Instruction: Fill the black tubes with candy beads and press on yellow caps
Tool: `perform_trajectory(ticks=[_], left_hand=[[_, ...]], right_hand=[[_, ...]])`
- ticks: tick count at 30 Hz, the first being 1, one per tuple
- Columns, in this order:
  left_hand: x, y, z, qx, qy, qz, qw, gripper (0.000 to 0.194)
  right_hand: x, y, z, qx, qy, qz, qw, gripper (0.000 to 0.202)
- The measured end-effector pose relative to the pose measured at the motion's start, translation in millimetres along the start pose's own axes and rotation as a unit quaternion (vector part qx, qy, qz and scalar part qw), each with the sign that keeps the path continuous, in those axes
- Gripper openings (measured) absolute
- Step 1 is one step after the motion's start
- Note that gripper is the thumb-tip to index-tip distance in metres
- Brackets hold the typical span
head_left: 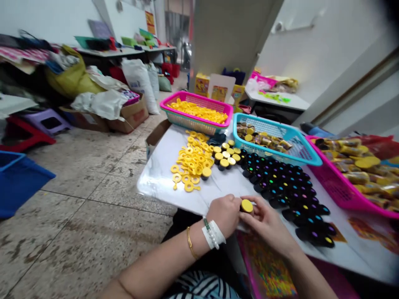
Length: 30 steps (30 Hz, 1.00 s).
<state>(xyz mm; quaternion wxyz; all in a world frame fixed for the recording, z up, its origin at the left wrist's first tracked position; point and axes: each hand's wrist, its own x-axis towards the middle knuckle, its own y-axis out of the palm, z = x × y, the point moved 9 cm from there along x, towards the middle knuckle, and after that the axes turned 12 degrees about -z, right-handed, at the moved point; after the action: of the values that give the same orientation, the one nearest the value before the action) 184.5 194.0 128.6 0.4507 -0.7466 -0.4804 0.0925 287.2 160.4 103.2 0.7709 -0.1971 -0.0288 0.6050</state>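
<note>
A small black piece with a round yellow cap (247, 206) is held at the table's front edge. My right hand (263, 218) has its thumb and fingers closed round it from the right. Against its left side is my left hand (225, 214), fingers curled; what they grip, if anything, is hidden. Beyond my hands lie a pile of yellow ring pieces (193, 160) and a cluster of yellow-capped black pieces (225, 155). Rows of black pieces with coloured dots (286, 187) spread to the right.
On the table (158, 178) stand a pink basket of yellow parts (229, 110), a blue basket (304, 154) and, at right, a pink basket of wrapped pieces (336, 193). Below the front edge is a container of colourful small pieces (271, 265). Sacks and cartons (132, 116) stand on the floor.
</note>
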Motion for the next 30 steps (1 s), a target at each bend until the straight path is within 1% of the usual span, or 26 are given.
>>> perform_trajectory(ticks=[2,4,6,7,8,9,11,12,14,15,17,19,21,24,25,26,28,30], left_hand=[[-10.9,-17.3,9.7,0.026,-0.001,-0.044,0.999,0.022],[-24.6,-45.1,28.2,0.064,-0.017,-0.126,0.990,0.028],[-39.4,-78.3,54.3,0.123,-0.052,-0.224,0.965,0.025],[-45.3,-91.8,66.2,0.158,-0.061,-0.258,0.951,0.025],[-48.7,-100.6,76.2,0.184,-0.060,-0.273,0.942,0.026],[-50.2,-105.8,84.1,0.199,-0.051,-0.277,0.939,0.027],[-50.5,-109.2,93.7,0.202,-0.029,-0.271,0.941,0.025],[-50.3,-108.1,94.9,0.193,-0.017,-0.265,0.945,0.022],[-50.7,-103.1,89.8,0.162,0.002,-0.256,0.953,0.014],[-50.6,-98.9,83.8,0.142,0.011,-0.249,0.958,0.011],[-48.7,-87.5,67.5,0.109,0.025,-0.228,0.967,0.010],[-43.4,-72.9,50.1,0.094,0.028,-0.200,0.975,0.014],[-35.7,-54.8,33.1,0.078,0.036,-0.160,0.983,0.021],[-23.0,-27.7,10.0,0.019,0.073,-0.095,0.993,0.026],[-18.3,-21.9,5.3,-0.001,0.078,-0.084,0.993,0.026],[-12.7,-18.7,3.0,-0.017,0.074,-0.085,0.993,0.025],[0.7,-17.3,2.0,-0.042,0.050,-0.107,0.992,0.023],[15.7,-14.7,-1.2,-0.063,0.033,-0.120,0.990,0.019]], right_hand=[[7.8,0.1,5.9,-0.057,-0.057,-0.036,0.996,0.034],[20.6,3.6,17.6,-0.127,-0.103,-0.086,0.983,0.027],[36.6,13.4,32.1,-0.175,-0.131,-0.114,0.969,0.023],[44.8,16.6,39.8,-0.182,-0.140,-0.133,0.964,0.021],[52.4,19.6,45.3,-0.187,-0.142,-0.143,0.961,0.021],[58.5,22.7,48.9,-0.186,-0.139,-0.142,0.962,0.024],[61.7,22.0,53.0,-0.185,-0.143,-0.147,0.961,0.035],[57.7,18.3,54.5,-0.189,-0.156,-0.156,0.957,0.039],[39.7,5.7,57.4,-0.205,-0.201,-0.191,0.939,0.037],[27.8,-0.8,57.3,-0.212,-0.221,-0.205,0.930,0.034],[5.8,-9.1,52.3,-0.216,-0.238,-0.205,0.924,0.027],[-10.0,-10.2,44.3,-0.215,-0.236,-0.182,0.930,0.023],[-20.5,-7.7,39.0,-0.220,-0.243,-0.171,0.929,0.020],[-27.7,-3.6,34.5,-0.254,-0.261,-0.187,0.912,0.027],[-28.3,-1.7,32.7,-0.276,-0.266,-0.189,0.904,0.030],[-28.5,-0.1,30.8,-0.302,-0.268,-0.188,0.895,0.032],[-28.7,0.1,27.1,-0.353,-0.270,-0.188,0.876,0.031],[-29.9,-6.3,23.9,-0.381,-0.264,-0.200,0.863,0.027]])
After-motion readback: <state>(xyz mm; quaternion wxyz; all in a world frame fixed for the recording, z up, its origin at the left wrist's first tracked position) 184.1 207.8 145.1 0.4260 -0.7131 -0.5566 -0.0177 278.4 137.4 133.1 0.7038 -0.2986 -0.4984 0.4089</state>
